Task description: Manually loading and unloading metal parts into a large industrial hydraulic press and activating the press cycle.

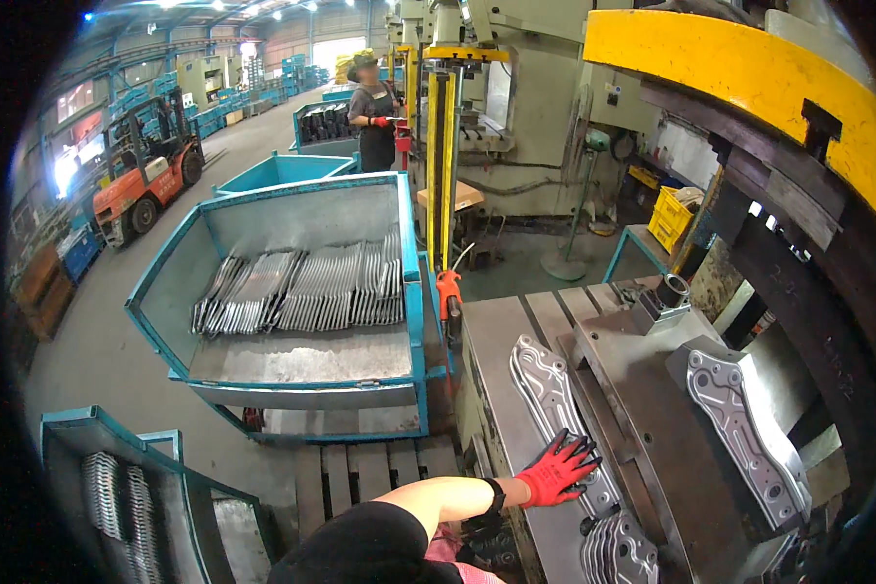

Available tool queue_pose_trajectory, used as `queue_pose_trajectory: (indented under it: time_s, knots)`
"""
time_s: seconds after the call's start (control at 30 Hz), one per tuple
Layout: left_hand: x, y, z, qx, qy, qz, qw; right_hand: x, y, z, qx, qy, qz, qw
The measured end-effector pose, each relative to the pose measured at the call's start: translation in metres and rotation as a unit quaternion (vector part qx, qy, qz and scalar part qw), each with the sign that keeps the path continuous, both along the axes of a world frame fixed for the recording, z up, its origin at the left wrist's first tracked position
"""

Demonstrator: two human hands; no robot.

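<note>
Red-gloved left hand [558, 472], fingers spread, hides the middle of a curved metal plate [543, 382] on the bench [493, 336]; right hand out of view; stacked plates [618, 555] cut off below; blue bin [413, 292] to the left

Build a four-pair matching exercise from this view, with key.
1. Left hand
2. Forklift
3. Crate
4. Largest bin

A. Yellow
B. Teal-framed, holding rows of metal parts
C. Red-gloved, touching a metal plate
D. Orange, parked or driving (can't tell) on the floor

Pairs: 1-C; 2-D; 3-A; 4-B
</note>
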State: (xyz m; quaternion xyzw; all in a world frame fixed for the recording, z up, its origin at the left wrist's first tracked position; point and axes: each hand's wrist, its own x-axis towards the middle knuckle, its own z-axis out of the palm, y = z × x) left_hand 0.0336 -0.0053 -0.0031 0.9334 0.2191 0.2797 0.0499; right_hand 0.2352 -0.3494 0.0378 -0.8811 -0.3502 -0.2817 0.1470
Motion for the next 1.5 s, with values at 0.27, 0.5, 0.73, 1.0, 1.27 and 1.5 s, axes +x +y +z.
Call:
queue_pose_trajectory:
  time_s: [0.27,0.5,0.73,1.0,1.27,1.5]
  knots:
    - [-0.001,0.000,0.001,0.000,0.003,-0.005,1.000,-0.013,0.008,0.020,0.003,0.123,-0.018,0.992]
    - [-0.002,0.000,0.002,-0.010,0.023,-0.003,1.000,-0.027,0.018,0.045,-0.045,0.246,-0.076,0.965]
    - [-0.001,0.001,0.001,0.001,-0.002,-0.004,1.000,-0.025,0.020,0.050,-0.032,0.299,-0.053,0.952]
    - [-0.002,0.003,0.007,-0.009,0.014,-0.008,1.000,-0.023,0.019,0.052,-0.032,0.286,-0.050,0.956]
    - [-0.007,0.000,-0.002,-0.003,0.003,-0.004,1.000,-0.013,0.008,0.021,-0.050,0.206,-0.051,0.976]
    - [0.018,0.006,-0.002,-0.027,0.015,-0.040,0.999,0.021,-0.016,-0.028,0.086,0.302,-0.029,0.949]
